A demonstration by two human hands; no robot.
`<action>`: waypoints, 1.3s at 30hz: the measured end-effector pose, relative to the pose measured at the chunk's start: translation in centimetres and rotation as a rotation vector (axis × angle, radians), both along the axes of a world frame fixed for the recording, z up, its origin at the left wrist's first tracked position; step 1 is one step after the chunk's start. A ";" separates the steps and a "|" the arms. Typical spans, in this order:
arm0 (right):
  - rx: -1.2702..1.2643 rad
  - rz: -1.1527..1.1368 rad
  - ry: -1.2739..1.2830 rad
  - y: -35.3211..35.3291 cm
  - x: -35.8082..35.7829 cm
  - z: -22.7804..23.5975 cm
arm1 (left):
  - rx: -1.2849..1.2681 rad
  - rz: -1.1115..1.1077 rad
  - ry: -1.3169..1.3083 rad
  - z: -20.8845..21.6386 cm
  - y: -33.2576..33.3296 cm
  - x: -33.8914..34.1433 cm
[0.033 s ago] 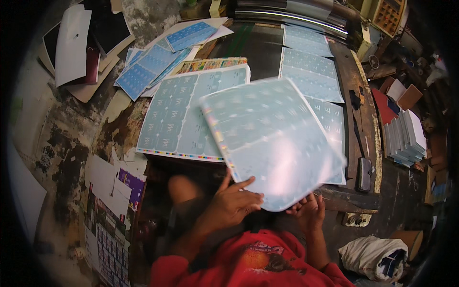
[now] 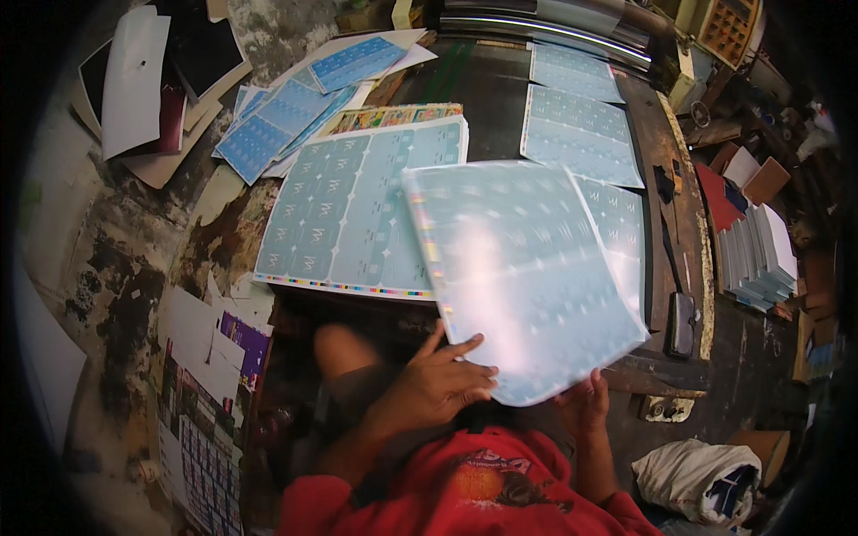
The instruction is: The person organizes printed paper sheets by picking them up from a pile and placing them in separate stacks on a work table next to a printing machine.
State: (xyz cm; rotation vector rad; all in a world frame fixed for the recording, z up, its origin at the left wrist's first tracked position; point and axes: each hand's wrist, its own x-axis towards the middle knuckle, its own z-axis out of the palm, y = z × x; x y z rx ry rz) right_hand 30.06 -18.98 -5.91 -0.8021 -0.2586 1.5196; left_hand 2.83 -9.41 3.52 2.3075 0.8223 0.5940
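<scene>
A large light-blue printed sheet (image 2: 527, 268), with a color strip down its left edge, tilts in the air in front of me, glossy and slightly blurred. My left hand (image 2: 438, 380) pinches its lower left corner, fingers spread along the edge. At the sheet's lower right edge is my right hand (image 2: 585, 402), closed on the border, its fingers partly hidden behind the sheet. A thick stack of similar printed sheets (image 2: 344, 210) lies just left of it. Beneath and beyond the held sheet, a row of single printed sheets (image 2: 581, 134) lies overlapping on the dark machine bed.
Shiny metal rollers (image 2: 545, 31) cross the far end of the bed. Loose blue sheets (image 2: 286, 121) lie at the far left. On the right are a dark pouch-like object (image 2: 682, 326), a stack of white paper (image 2: 760, 255) and a white sack (image 2: 702, 482).
The held sheet has turned slightly, its far left corner shifting right and its near edge coming lower. My right hand's fingers are now more covered by it.
</scene>
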 end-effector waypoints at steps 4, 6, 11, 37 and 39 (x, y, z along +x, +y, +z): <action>-0.279 -0.011 -0.200 -2.4 2.0 -4.1 | 0.139 0.012 0.019 -0.2 1.0 -0.3; -0.318 0.064 -0.193 -4.2 2.5 -6.6 | 0.245 0.249 -0.043 -0.9 2.9 -0.9; -0.443 0.116 -0.113 -7.1 -0.9 -5.8 | 0.401 0.487 0.052 -2.2 6.4 -1.6; -0.258 -0.112 -0.051 -2.5 -1.7 -6.2 | 0.382 0.559 0.115 -1.3 8.3 -1.1; -0.260 -0.162 -0.035 -1.9 -1.5 -7.5 | 0.459 0.562 0.082 -2.2 8.5 -1.4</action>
